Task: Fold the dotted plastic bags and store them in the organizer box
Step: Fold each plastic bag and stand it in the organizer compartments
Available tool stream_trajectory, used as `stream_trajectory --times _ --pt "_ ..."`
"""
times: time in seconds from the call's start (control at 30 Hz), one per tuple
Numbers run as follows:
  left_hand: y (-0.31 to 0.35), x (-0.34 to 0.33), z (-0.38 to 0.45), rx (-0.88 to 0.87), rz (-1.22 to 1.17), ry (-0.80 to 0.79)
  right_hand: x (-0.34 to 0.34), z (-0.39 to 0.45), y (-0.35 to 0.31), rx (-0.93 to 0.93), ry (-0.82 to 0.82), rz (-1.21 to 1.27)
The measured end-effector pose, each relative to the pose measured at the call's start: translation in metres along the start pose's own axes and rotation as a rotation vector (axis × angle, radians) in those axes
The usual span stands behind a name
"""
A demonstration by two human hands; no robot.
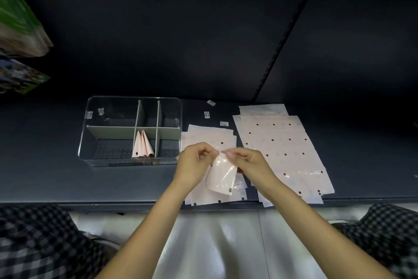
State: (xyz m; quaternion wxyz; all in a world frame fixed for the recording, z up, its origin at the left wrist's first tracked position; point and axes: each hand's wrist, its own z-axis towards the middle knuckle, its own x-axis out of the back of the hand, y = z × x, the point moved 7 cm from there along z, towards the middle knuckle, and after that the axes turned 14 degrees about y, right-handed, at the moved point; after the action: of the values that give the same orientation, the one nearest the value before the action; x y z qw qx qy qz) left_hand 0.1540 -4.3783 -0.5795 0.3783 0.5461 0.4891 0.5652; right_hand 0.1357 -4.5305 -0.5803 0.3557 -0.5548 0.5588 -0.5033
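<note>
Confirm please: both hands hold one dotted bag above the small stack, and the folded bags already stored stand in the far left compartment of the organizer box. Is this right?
Not quite. Both the left hand and the right hand do hold one dotted bag above the small stack, but the head view shows the folded bags standing in the near middle compartment of the organizer box, not the far left one.

Organizer box (90,143) left of bag stacks (282,143); folded bags (142,145) seemingly inside.

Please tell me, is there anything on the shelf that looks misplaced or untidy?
Yes, slightly. Three small barcode stickers lie loose on the dark shelf between the organizer box and the large dotted bags, stuck to nothing. The two bag piles are fanned askew, not squared. Nothing looks spilled or torn.
</note>
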Motion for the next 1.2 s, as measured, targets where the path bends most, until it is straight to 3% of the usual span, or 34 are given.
stream_trajectory --times 0.1,0.33,0.4,0.5,0.57,0.63,0.7,0.77,0.83,0.97,1.2 --pt "0.001 0.000 0.002 -0.028 -0.009 -0.002 -0.003 0.003 -0.003 0.026 0.057 -0.014" --pt "-0.031 -0.004 -0.003 0.298 -0.125 -0.185 0.008 0.021 -0.009 -0.002 0.228 0.055" --pt "-0.033 0.001 -0.001 0.310 -0.147 -0.124 0.010 0.023 -0.007 -0.009 0.309 0.027" --pt "-0.031 0.023 0.008 0.161 0.013 0.145 0.005 0.018 -0.010 0.139 0.507 -0.239" --pt "-0.020 0.034 0.008 -0.032 0.208 0.250 -0.023 0.014 -0.010 0.190 0.393 -0.304" --pt "-0.008 0.035 0.005 -0.223 0.352 0.259 -0.057 0.012 -0.004 0.149 0.198 -0.363" --pt "-0.009 0.036 0.006 -0.297 0.372 0.225 -0.077 0.016 -0.004 0.157 0.147 -0.421" --pt "-0.018 0.044 0.013 -0.277 0.306 0.181 -0.086 0.025 -0.008 0.159 0.173 -0.416" --pt "-0.030 0.064 0.022 -0.252 0.301 0.244 -0.093 0.035 -0.010 0.155 0.171 -0.419" --pt "-0.060 0.110 0.044 -0.128 0.653 0.497 -0.107 0.053 -0.015 0.150 0.165 -0.422" --pt "-0.100 0.131 0.061 0.041 0.775 0.443 -0.155 0.073 -0.021 0.162 0.087 -0.470"
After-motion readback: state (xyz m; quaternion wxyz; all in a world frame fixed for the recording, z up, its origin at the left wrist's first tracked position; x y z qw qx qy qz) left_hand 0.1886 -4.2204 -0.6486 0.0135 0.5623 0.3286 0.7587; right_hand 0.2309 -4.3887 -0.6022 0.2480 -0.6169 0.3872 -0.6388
